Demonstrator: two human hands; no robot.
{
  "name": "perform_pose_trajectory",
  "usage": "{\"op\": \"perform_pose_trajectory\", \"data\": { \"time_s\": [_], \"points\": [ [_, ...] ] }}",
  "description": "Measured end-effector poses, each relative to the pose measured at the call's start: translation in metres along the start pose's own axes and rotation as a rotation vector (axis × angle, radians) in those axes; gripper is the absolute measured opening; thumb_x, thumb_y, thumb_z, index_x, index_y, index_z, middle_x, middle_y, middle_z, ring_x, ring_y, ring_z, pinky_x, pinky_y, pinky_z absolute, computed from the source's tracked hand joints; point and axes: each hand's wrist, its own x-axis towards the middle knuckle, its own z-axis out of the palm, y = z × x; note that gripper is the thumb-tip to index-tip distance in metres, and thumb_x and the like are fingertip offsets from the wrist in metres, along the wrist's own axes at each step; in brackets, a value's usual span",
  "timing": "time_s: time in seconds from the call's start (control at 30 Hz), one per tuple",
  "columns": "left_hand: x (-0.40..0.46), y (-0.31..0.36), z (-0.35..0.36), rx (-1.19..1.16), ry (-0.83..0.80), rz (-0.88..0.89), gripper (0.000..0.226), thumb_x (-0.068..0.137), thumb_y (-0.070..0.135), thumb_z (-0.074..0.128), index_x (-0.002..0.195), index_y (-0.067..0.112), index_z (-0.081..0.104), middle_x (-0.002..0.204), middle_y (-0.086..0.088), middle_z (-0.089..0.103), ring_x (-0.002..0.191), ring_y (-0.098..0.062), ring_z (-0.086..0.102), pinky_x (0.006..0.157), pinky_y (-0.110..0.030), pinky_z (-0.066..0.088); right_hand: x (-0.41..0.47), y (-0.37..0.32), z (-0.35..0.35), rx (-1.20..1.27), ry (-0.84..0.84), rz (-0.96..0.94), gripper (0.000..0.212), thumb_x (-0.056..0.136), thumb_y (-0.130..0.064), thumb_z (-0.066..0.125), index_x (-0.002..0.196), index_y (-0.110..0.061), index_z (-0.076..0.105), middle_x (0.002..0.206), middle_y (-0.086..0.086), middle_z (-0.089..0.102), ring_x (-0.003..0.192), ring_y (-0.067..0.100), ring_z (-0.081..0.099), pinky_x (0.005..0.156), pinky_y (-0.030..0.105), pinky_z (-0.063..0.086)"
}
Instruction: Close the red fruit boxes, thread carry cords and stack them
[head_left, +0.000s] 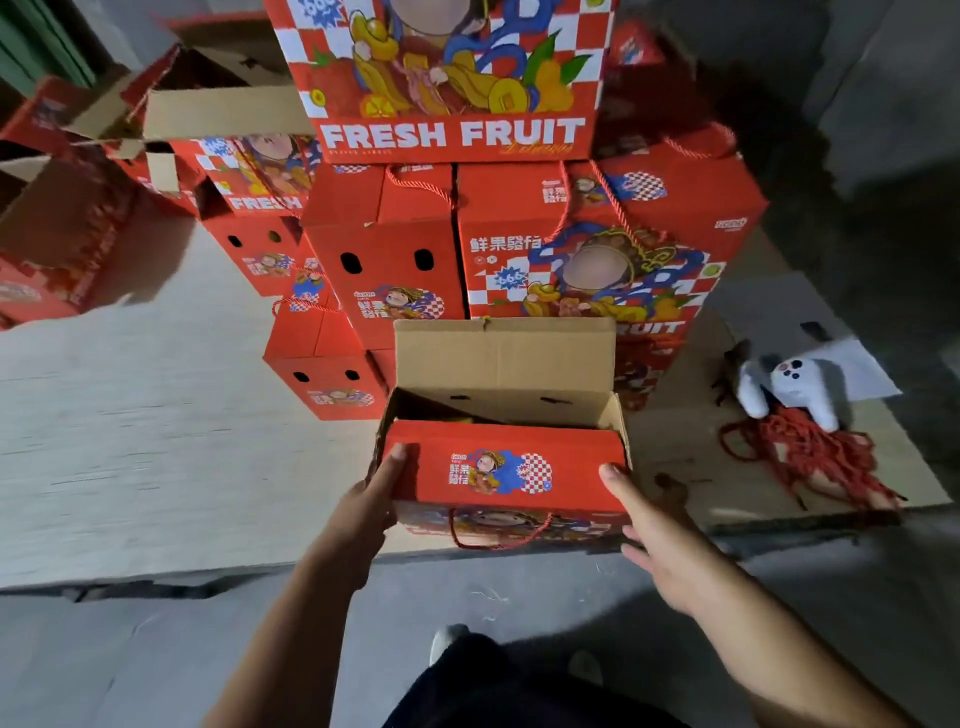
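Nearest us, at 6 o'clock, a dark trouser leg and a shoe stand on the grey floor. Just beyond, our left hand holds the left end of the open red box, thumb over the near red flap, grip curled round the corner. Our right hand lies against the right end with fingers fairly straight and spread, thumb tip on the flap edge. A red carry cord hangs in a loop on the near face of this box. Its far brown flap stands upright. The box rests on a pale board laid on the floor.

At 3 o'clock, a heap of red cords lies on the board with a white plush toy touching it.

At 12 o'clock, directly behind the upright flap, closed corded boxes are stacked, topped by a large box reading FRESH FRUIT. At 10 o'clock, unclosed boxes stand with flaps raised.
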Motion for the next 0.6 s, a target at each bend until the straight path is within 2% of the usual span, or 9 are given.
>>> {"op": "perform_pose_trajectory", "data": {
  "time_s": [0.07, 0.1, 0.17, 0.27, 0.37, 0.43, 0.47, 0.53, 0.6],
  "points": [
    [0.004, -0.003, 0.001, -0.041, -0.095, 0.009, 0.089, 0.057, 0.093, 0.067, 0.119, 0.029, 0.067, 0.113, 0.014, 0.076, 0.109, -0.01, 0.069, 0.104, -0.036, 0.038, 0.002, -0.004, -0.005, 0.067, -0.128, 0.101, 0.094, 0.063, -0.072, 0.079, 0.137, -0.032, 0.036, 0.123, 0.001, 0.056, 0.118, 0.027, 0.054, 0.11, 0.045, 0.042],
    [0.007, -0.003, 0.002, -0.047, -0.086, 0.062, 0.08, 0.063, 0.09, 0.069, 0.114, 0.028, 0.071, 0.109, 0.013, 0.079, 0.103, -0.006, 0.073, 0.099, -0.032, 0.041, 0.004, -0.004, -0.007, 0.076, -0.172, 0.113, 0.088, 0.064, -0.07, 0.079, 0.132, -0.031, 0.038, 0.116, 0.0, 0.058, 0.119, 0.028, 0.053, 0.112, 0.044, 0.04],
    [0.012, 0.001, 0.003, -0.122, -0.102, 0.148, 0.067, 0.079, 0.075, 0.072, 0.122, 0.023, 0.072, 0.116, 0.004, 0.079, 0.105, -0.006, 0.074, 0.093, -0.029, 0.049, 0.008, -0.004, -0.009, 0.108, -0.213, 0.094, 0.081, 0.064, -0.064, 0.081, 0.126, -0.028, 0.043, 0.11, -0.003, 0.06, 0.119, 0.024, 0.053, 0.116, 0.041, 0.037],
    [0.014, 0.007, 0.002, -0.238, -0.158, 0.19, 0.052, 0.091, 0.058, 0.068, 0.127, 0.02, 0.069, 0.122, -0.003, 0.077, 0.108, -0.012, 0.074, 0.076, -0.021, 0.06, 0.009, -0.004, -0.011, 0.224, -0.153, -0.014, 0.079, 0.059, -0.054, 0.086, 0.127, -0.03, 0.055, 0.121, -0.006, 0.069, 0.116, 0.013, 0.057, 0.108, 0.037, 0.036],
    [0.02, 0.009, 0.0, -0.362, -0.174, 0.228, 0.045, 0.106, 0.045, 0.05, 0.131, 0.012, 0.068, 0.13, -0.017, 0.071, 0.114, -0.025, 0.072, 0.08, -0.031, 0.062, 0.006, -0.009, -0.01, 0.297, -0.089, -0.109, 0.082, 0.056, -0.052, 0.087, 0.129, -0.038, 0.053, 0.121, -0.007, 0.071, 0.113, 0.01, 0.063, 0.097, 0.034, 0.041],
    [0.021, 0.016, -0.001, -0.437, -0.176, 0.251, 0.048, 0.109, 0.042, 0.045, 0.135, 0.007, 0.065, 0.132, -0.018, 0.069, 0.113, -0.024, 0.069, 0.083, -0.033, 0.061, 0.006, -0.012, -0.008, 0.35, -0.026, -0.167, 0.081, 0.063, -0.051, 0.086, 0.134, -0.04, 0.051, 0.127, -0.005, 0.071, 0.109, 0.011, 0.069, 0.09, 0.035, 0.049],
    [0.021, 0.02, -0.002, -0.471, -0.156, 0.272, 0.046, 0.108, 0.041, 0.046, 0.135, 0.009, 0.065, 0.129, -0.014, 0.071, 0.111, -0.022, 0.07, 0.082, -0.031, 0.061, 0.008, -0.013, -0.007, 0.4, 0.015, -0.2, 0.085, 0.068, -0.05, 0.087, 0.142, -0.04, 0.047, 0.137, -0.005, 0.066, 0.116, 0.013, 0.067, 0.095, 0.042, 0.051],
    [0.018, 0.023, -0.006, -0.496, -0.153, 0.306, 0.032, 0.108, 0.036, 0.051, 0.127, 0.016, 0.066, 0.118, -0.004, 0.074, 0.108, -0.016, 0.07, 0.084, -0.029, 0.06, 0.011, -0.013, -0.008, 0.539, 0.109, -0.232, 0.095, 0.07, -0.05, 0.086, 0.151, -0.046, 0.037, 0.153, -0.005, 0.051, 0.135, 0.02, 0.054, 0.111, 0.055, 0.042],
    [0.017, 0.021, -0.009, -0.589, -0.151, 0.253, 0.029, 0.11, 0.021, 0.051, 0.135, 0.012, 0.063, 0.117, 0.007, 0.07, 0.114, 0.004, 0.064, 0.094, -0.017, 0.053, 0.011, -0.011, -0.007, 0.689, 0.191, -0.25, 0.087, 0.072, -0.046, 0.079, 0.149, -0.047, 0.038, 0.152, -0.001, 0.052, 0.136, 0.026, 0.053, 0.108, 0.051, 0.043]
  ]
}}
